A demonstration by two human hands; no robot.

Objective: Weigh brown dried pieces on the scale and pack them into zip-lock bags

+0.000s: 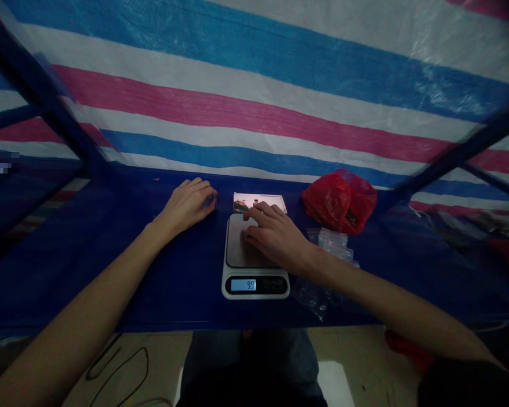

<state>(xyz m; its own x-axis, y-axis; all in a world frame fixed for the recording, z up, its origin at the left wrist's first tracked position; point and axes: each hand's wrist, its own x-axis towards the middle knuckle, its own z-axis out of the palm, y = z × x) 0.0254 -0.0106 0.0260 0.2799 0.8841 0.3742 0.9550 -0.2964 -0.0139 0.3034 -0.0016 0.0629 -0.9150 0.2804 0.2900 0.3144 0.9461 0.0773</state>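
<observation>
Standing on a blue tabletop (182, 282), the white scale (237, 254) lies beneath the right hand (280, 234), its fingers bent and loosely spread. Left hand (189, 203), beside the scale: fingers curled, grip undeterminable. A lit phone (263, 199) lies behind the scale; red bag (328, 198) and clear bags (333, 240), right. Striped sheeting (237, 107) backs the table between dark posts (462, 147); pale floor (343, 345) below.

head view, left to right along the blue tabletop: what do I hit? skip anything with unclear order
Left hand → digital scale → red plastic bag.
</observation>
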